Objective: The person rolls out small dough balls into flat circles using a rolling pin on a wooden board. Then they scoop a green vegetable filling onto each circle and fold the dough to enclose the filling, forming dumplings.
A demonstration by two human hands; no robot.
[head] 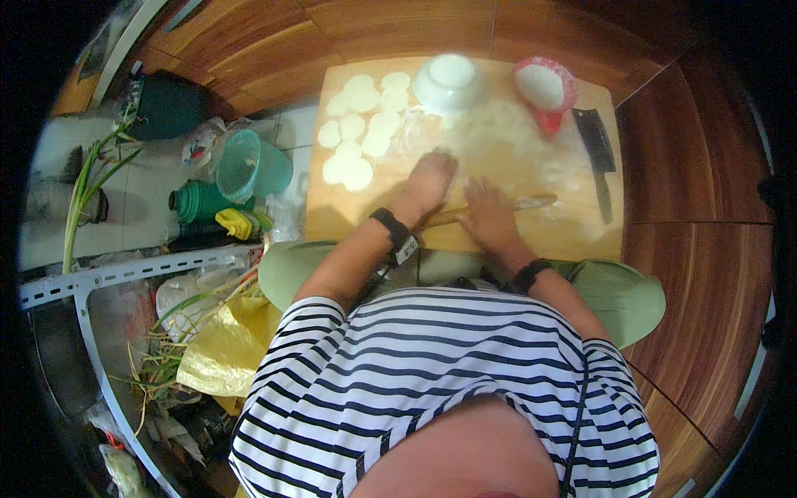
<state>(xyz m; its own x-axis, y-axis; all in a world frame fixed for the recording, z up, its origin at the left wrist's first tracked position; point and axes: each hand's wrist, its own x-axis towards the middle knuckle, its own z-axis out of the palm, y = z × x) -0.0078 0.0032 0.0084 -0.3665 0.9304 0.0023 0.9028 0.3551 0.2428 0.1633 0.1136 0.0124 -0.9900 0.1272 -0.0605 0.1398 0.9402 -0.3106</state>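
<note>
A wooden rolling pin (443,216) lies slantwise on the floured wooden board (548,233). My right hand (492,211) is over it, palm on the pin and fingers stretched forward. Just left of it, my left hand (434,177) is low over the board, blurred, its fingertips bent down. Whether anything is under those fingers is hidden. Several thin round dough wrappers (353,127) are spread at the board's left, some overlapping. Loose flour (414,121) dusts the wood beside them.
An upturned white bowl (453,75) and a red plastic scoop (548,90) with white powder stand at the back. A dark cleaver (594,143) lies along the right edge. Left on the floor are a green bin (249,165), a yellow bag (224,345) and a metal rack (143,267).
</note>
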